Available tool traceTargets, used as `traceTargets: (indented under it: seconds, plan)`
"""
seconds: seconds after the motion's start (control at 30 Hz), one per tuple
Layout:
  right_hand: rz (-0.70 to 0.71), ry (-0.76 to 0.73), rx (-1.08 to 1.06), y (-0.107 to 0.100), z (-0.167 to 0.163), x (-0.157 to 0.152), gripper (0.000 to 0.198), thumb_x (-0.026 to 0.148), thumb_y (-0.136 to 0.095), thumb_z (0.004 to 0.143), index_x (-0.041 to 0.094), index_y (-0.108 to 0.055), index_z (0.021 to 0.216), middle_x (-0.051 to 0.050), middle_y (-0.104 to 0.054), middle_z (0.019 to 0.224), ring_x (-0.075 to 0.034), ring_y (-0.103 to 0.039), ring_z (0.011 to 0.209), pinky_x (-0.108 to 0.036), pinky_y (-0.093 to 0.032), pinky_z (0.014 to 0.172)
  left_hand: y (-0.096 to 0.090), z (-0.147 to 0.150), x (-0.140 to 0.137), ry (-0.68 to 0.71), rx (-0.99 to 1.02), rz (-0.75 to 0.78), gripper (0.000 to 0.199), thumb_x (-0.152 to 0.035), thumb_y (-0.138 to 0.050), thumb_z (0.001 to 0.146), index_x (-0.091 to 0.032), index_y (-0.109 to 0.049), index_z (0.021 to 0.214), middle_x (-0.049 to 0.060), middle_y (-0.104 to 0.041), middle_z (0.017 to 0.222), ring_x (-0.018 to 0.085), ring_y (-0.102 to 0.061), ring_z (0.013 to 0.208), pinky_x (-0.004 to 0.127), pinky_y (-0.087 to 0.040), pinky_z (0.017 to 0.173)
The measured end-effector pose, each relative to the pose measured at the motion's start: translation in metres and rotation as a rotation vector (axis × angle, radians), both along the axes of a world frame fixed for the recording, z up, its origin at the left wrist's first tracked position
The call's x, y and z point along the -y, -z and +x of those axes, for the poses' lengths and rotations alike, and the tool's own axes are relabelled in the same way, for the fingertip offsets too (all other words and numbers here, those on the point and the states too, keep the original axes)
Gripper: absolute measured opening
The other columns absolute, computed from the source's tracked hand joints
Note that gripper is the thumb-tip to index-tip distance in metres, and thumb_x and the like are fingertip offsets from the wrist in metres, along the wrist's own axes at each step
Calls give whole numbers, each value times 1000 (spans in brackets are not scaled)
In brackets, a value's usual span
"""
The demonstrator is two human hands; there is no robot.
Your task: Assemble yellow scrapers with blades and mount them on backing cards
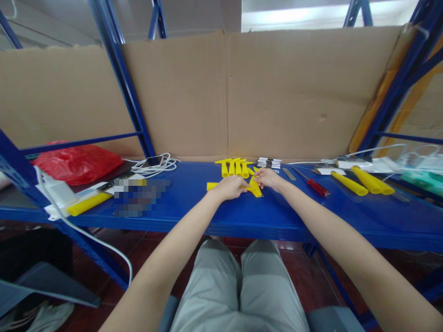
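Observation:
A yellow scraper (pixel 255 189) lies low over the blue shelf, its handle pointing left and its flat head to the right. My left hand (pixel 232 186) is closed around the handle near the head. At the head's right edge, my right hand (pixel 269 179) has its fingers pinched together against it; whether a small part sits between them is hidden. Just behind my hands, several yellow T-shaped scraper pieces (pixel 235 168) stand in a row. To their right is a stack of small white-and-black packs (pixel 269 163). A thin grey metal strip (pixel 288 174) rests right of my right hand.
A red-handled screwdriver (pixel 318 188) lies to the right, before several yellow tubular handles (pixel 349 183). Leftward are a red plastic bag (pixel 78 161), a coiled white cable (pixel 155 166) and another yellow handle (pixel 90 204). Cardboard (pixel 277 97) closes the back between blue posts (pixel 126 87).

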State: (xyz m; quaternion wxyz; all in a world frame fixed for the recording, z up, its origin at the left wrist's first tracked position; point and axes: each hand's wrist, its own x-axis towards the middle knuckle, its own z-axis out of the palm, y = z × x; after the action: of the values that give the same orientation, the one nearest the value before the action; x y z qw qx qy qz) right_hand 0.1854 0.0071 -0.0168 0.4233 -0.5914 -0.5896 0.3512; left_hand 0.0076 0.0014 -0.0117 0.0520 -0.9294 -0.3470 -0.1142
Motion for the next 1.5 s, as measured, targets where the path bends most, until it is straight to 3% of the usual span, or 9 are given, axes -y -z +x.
traceTargets:
  seconds: [0.57, 0.83, 0.97, 1.07, 1.27, 1.5]
  plan:
    - [-40, -36, 90, -5, -2, 6, 20, -3, -58, 75, 15, -50, 74, 8, -49, 41, -6, -47, 39, -16, -41, 41, 0, 1, 3, 11, -40, 36, 38, -22, -51, 89, -28, -59, 125, 5, -65, 117, 22, -60, 110, 33, -47, 92]
    - [-32, -39, 56, -7, 0, 5, 20, -2, -59, 76, 16, -52, 69, 5, -50, 40, -8, -49, 39, -18, -41, 40, 1, 1, 3, -4, -51, 43, 35, -22, -48, 90, -23, -62, 122, 8, -64, 114, 24, -60, 109, 35, -47, 91]
    - [34, 35, 53, -9, 8, -1, 20, 2, -57, 79, 16, -54, 64, 6, -45, 39, -6, -41, 36, -17, -33, 36, 0, 2, 4, 12, -2, 60, 36, -21, -47, 90, -23, -62, 123, 7, -63, 116, 23, -59, 112, 34, -46, 93]
    - [34, 85, -29, -10, 15, -5, 16, 6, -60, 78, 15, -58, 65, 3, -52, 47, -7, -45, 43, -17, -35, 40, -2, 3, 7, 27, 33, 72, 35, -21, -47, 91, -23, -62, 122, 7, -63, 116, 22, -58, 112, 34, -46, 94]
    - [-82, -88, -230, -7, 20, -5, 16, 5, -62, 77, 15, -59, 65, 0, -59, 53, -10, -54, 50, -20, -44, 50, -2, 3, 9, 78, 60, 74, 34, -21, -46, 91, -24, -63, 122, 7, -63, 111, 22, -59, 108, 35, -48, 91]
    - [-85, -82, -217, -5, 20, -2, 24, -1, -56, 78, 15, -59, 61, 1, -59, 51, -9, -54, 46, -19, -44, 49, 0, 3, 7, 81, 67, 51, 34, -21, -47, 91, -23, -63, 121, 7, -63, 116, 21, -59, 109, 32, -46, 92]
